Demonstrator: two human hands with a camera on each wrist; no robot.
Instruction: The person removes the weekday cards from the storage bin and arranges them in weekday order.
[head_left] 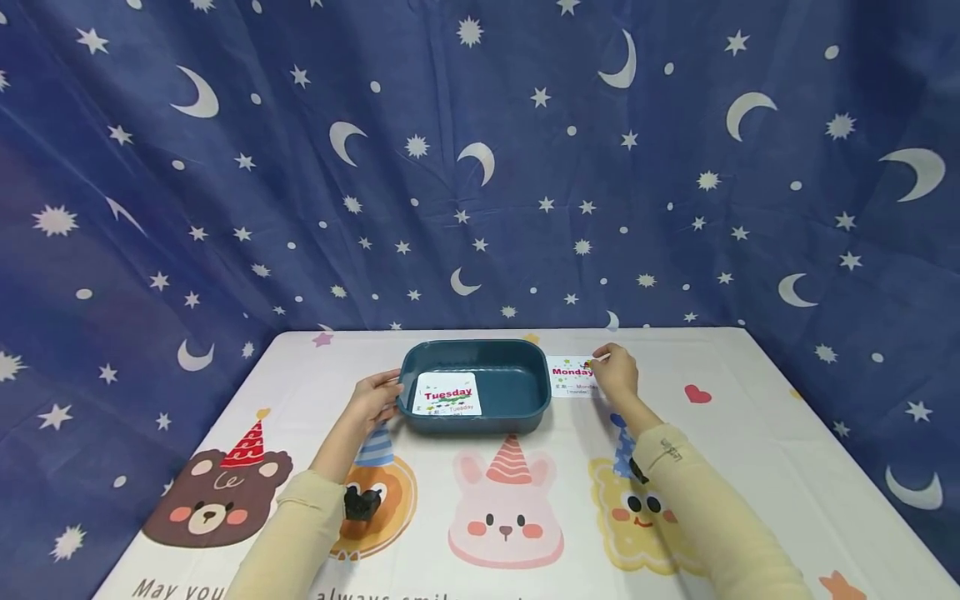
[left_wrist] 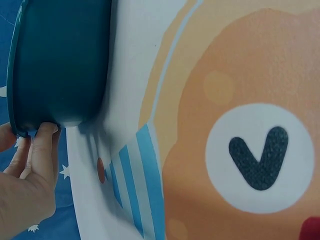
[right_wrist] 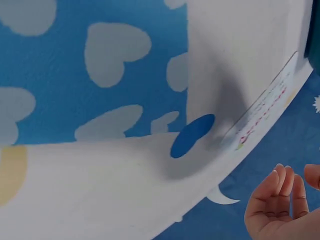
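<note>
At the left, a brown bear in a red party hat (head_left: 206, 504) is printed on the white tablecloth (head_left: 667, 358). To the right of it and farther back, the left hand (head_left: 371, 400), coming from a cream sleeve (head_left: 300, 533), is clamped on the left end of a plastic basin (head_left: 474, 424), with the thumb at the rim and the other fingers on the outside wall.

This basin is at the far part of the table, near the middle. It is of a dark teal colour, rectangular with well rounded corners, and its smooth wall shines a little.

Inside, in the left half, is the Tuesday card (head_left: 447, 394): white, with rounded upper corners, the word "Tuesday" in big red letters, green and coloured small stars under it, then a smaller line of text which the front rim partly hides.

Just beside the right end of the basin, the Monday card (head_left: 573, 383) lies on the cloth. It is white also, with "Monday" in pinkish red, small stars above, and smaller printing below.

At its right edge is the right hand (head_left: 618, 371), the fingers softly bent and the thumb apart from them.
</note>
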